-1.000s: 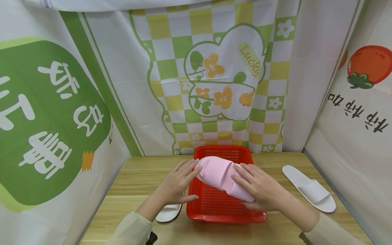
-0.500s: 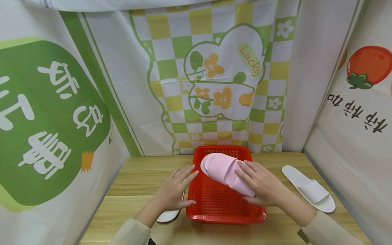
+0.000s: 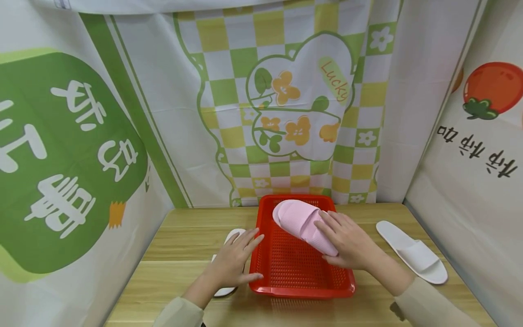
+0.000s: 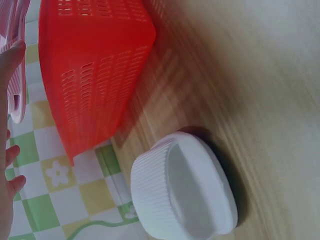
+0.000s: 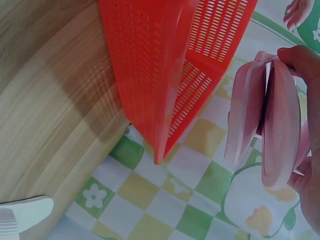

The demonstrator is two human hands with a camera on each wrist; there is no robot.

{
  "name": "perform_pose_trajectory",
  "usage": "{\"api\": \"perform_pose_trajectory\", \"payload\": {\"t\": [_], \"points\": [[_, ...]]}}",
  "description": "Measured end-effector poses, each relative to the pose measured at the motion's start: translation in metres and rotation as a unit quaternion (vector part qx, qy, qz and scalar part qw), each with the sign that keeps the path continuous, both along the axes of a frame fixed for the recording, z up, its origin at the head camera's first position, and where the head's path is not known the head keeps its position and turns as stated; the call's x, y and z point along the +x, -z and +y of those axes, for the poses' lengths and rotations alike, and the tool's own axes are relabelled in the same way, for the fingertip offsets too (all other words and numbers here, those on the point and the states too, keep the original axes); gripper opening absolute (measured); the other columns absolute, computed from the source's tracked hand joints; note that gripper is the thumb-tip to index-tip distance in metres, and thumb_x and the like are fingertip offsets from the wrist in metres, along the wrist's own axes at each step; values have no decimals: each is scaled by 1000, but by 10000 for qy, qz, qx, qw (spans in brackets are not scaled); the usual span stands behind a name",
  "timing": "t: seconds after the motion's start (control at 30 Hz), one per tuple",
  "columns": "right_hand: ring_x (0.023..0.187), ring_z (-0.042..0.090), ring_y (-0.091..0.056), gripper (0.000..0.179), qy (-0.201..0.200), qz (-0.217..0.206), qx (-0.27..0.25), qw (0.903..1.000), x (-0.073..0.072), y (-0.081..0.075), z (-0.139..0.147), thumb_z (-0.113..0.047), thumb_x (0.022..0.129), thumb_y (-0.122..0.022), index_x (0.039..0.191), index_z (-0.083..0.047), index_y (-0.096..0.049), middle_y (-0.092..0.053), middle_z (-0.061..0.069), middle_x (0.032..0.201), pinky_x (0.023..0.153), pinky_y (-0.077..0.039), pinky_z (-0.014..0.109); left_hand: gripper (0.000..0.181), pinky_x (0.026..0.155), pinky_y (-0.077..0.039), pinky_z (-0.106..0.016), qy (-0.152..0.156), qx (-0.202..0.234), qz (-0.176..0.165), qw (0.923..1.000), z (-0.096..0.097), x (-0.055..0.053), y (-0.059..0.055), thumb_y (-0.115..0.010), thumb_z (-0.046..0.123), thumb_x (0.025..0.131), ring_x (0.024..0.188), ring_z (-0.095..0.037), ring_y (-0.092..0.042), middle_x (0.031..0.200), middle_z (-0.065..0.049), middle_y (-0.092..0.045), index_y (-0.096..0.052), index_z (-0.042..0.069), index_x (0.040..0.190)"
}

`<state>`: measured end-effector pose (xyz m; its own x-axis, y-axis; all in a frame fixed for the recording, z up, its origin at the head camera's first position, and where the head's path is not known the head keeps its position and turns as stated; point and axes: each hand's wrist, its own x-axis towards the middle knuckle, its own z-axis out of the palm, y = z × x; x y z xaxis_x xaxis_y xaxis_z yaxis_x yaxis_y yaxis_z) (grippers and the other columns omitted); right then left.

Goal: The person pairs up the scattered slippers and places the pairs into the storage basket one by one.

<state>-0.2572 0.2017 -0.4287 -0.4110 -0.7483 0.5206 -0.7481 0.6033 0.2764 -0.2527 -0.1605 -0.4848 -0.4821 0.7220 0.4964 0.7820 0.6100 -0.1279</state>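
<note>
My right hand (image 3: pixel 347 238) grips a pair of pink slippers (image 3: pixel 300 220) by one end, holding them tilted above the red plastic basket (image 3: pixel 302 292). In the right wrist view two pink soles (image 5: pixel 282 125) lie close together, with the thumb over their upper end. My left hand (image 3: pixel 233 259) hovers at the basket's left side with its fingers spread and nothing in them. Below it lies a white slipper (image 3: pixel 224 292), partly covered by that hand; the left wrist view shows this slipper (image 4: pixel 195 185) on the table beside the basket wall.
Another white slipper (image 3: pixel 412 252) lies on the right of the wooden table (image 3: pixel 188 227). Printed cloth walls stand at the back (image 3: pixel 229 91), left and right, close to the table's edges.
The left hand has come off the pink slippers and drawn slightly left and down. The right hand has moved them a little up and away, over the basket's far part.
</note>
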Motion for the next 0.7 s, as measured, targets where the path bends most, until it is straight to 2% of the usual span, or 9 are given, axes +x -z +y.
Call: {"api": "perform_pose_trajectory", "payload": {"t": [0.13, 0.4, 0.57, 0.7], "points": [[114, 45, -53, 85, 105, -21, -4, 9999, -3, 2, 0, -45, 63, -79, 130, 1, -53, -50, 29, 134, 95, -43, 57, 94, 100, -38, -57, -200, -38, -338, 9992, 0, 4, 4, -66, 63, 78, 132, -36, -42, 146, -20, -42, -41, 3, 146], [114, 45, -52, 82, 279, -192, 1, 9994, -7, 4, -4, -43, 67, -79, 132, 0, -53, -50, 28, 134, 96, -42, 57, 98, 102, -36, -56, -564, -211, -714, 9956, 2, 9, 11, -66, 66, 76, 132, -34, -42, 147, -18, -41, -40, 4, 147], [114, 45, -52, 83, 332, -220, -23, 9992, -9, 5, -6, -42, 66, -80, 131, 1, -52, -51, 28, 133, 96, -42, 56, 96, 100, -38, -56, -610, -241, -688, 9955, 3, 11, 13, -69, 65, 75, 131, -33, -43, 145, -18, -43, -44, 2, 144], [112, 45, -53, 83, 354, -195, -35, 9992, -12, 5, -9, -43, 66, -80, 130, 1, -52, -51, 28, 132, 95, -42, 56, 94, 99, -40, -55, -681, -343, -630, 9951, 3, 12, 14, -64, 67, 77, 130, -33, -44, 144, -18, -45, -46, 1, 142]]}}
